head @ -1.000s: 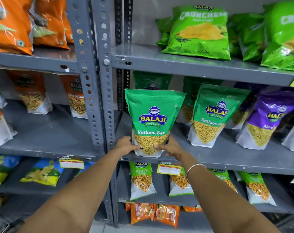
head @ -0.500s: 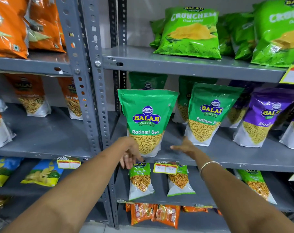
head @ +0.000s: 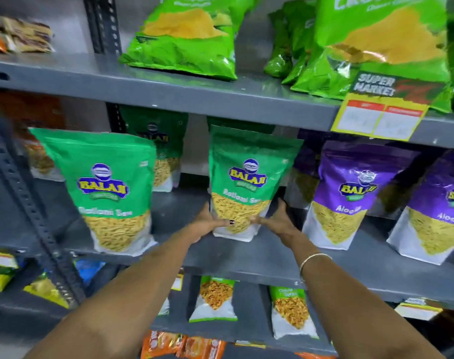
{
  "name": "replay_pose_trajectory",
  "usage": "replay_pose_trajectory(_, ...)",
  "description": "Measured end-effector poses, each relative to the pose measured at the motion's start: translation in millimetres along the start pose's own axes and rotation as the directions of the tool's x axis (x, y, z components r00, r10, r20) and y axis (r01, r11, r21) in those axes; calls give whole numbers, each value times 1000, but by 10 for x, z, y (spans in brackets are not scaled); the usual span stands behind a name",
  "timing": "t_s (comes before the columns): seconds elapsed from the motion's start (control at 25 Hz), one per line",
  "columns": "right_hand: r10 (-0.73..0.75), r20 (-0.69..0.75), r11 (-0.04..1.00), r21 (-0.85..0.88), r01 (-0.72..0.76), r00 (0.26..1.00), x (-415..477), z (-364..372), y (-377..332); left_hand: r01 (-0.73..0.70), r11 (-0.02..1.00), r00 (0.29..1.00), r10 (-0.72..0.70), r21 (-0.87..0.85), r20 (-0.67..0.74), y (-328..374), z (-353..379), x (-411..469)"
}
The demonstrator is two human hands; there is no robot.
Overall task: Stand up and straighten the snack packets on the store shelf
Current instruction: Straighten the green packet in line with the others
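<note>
A green Ratlami Sev packet (head: 246,182) stands upright on the grey middle shelf (head: 259,255). My left hand (head: 207,224) presses its lower left corner and my right hand (head: 277,221) its lower right corner, so both hands grip its base. To the left, another green Ratlami Sev packet (head: 109,190) stands free near the shelf's front edge. More green packets (head: 158,149) stand behind, partly hidden. Two purple Aloo Sev packets (head: 350,195) stand to the right.
Big green Crunchex bags (head: 189,35) lie on the shelf above, with a yellow price tag (head: 379,115) hanging from its edge. A perforated grey upright (head: 26,203) stands at the left. Small packets (head: 215,299) fill the shelf below.
Both hands let go of the left green packet and moved right to the second green packet, now gripping its base. The view shifted right and closer.
</note>
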State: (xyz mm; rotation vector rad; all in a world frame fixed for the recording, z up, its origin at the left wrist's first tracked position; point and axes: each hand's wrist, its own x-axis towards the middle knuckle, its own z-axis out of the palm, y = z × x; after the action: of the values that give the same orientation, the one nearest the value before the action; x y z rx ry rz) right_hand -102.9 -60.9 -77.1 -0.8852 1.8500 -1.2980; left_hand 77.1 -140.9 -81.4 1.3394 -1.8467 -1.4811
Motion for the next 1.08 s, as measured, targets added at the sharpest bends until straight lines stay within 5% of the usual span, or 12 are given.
replay_pose_trajectory(0.12,-64,224,990,140,33,973,91,46,63,-3,998,995,-3,-58,-104,74,141,5)
replay_pose_trajectory(0.24,-84,257,976,215,28,963,7,89,101,48,997,987,-39,57,-156,26,93,-59)
replay_pose_trajectory(0.68,-91,167,996,-1,93,982,-684,71,124,47,965,987,-6,256,-159,-90,32,-639)
replay_pose_trajectory(1.08,-111,137,994,34,107,984,-817,116,138,26,968,995,-1,248,-100,-135,0,-690)
